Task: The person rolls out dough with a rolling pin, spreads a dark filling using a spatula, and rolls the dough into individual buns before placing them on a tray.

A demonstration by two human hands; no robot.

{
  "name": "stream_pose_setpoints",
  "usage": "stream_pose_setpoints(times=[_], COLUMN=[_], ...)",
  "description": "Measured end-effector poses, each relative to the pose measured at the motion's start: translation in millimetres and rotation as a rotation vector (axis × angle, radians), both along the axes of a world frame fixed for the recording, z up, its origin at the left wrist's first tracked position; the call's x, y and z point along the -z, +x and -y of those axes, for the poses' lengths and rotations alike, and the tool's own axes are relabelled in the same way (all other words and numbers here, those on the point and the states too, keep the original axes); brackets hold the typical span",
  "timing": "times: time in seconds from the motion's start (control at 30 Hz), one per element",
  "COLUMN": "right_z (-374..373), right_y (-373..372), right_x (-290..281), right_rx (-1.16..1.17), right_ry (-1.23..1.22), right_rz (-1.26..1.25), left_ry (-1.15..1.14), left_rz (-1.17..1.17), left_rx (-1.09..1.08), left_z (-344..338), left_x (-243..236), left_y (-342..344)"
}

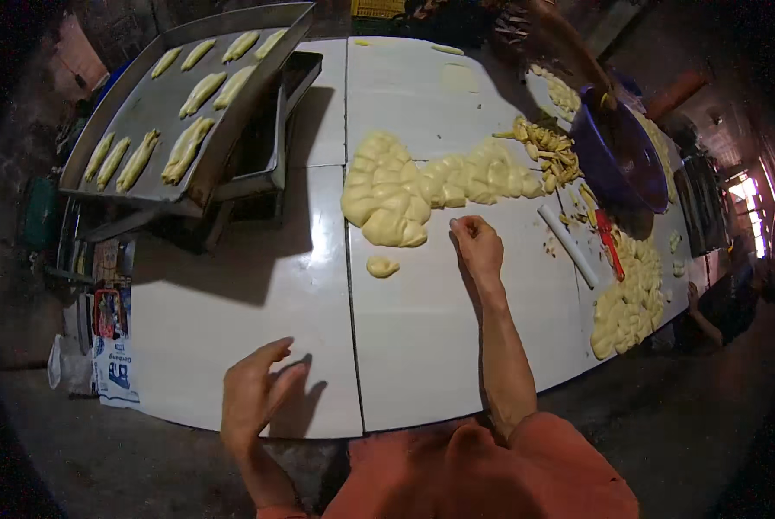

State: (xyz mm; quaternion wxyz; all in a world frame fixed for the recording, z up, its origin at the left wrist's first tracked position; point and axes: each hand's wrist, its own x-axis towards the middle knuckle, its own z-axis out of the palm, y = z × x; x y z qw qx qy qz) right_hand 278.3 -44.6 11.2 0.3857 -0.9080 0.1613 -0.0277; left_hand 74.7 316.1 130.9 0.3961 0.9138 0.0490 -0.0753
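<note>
Presently, both hands are bare and well apart over the white tiled table (439, 346). The left hand (253, 385) is near the front edge, thumb and fingers spread, holding nothing visible. The right hand (481, 251) has its fingers curled and tips drawn close; whether anything is pinched between them cannot be told. It sits just beside the pale yellow mass of glossy dough lumps (387, 190), which lies across the table's middle. One small detached yellow dough lump (382, 266) rests nearer the person. Rightward are a slim white rod (567, 246), a red-handled tool (610, 246) and a deep purple bowl (588, 147). A grey metal tray (145, 108) at left bears elongated dough pieces (186, 151).
</note>
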Motion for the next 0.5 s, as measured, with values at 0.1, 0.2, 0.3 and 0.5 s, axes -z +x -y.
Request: stream_pose_setpoints(times=[0.1,0.2,0.3,0.5], right_z=[9.4,4.9,-14.0,-20.2], right_y=[10.3,18.6,33.8,63.3], right_x=[-16.4,-28.7,-42.7,-34.0], right_rx=[0.006,0.037,-0.010,0.002], right_ry=[-0.032,-0.117,-0.132,0.017], right_rz=[-0.030,-0.085,-0.122,-0.177], left_ry=[-0.093,-0.057,0.004,0.267], left_rz=[0.052,0.002,0.293,0.571], left_rx=[0.259,0.298,0.345,0.310], left_z=[43.4,85.0,138.5,194.5], left_x=[19.3,26.2,54.9,85.0], left_y=[63.2,131.9,198.6,269.2])
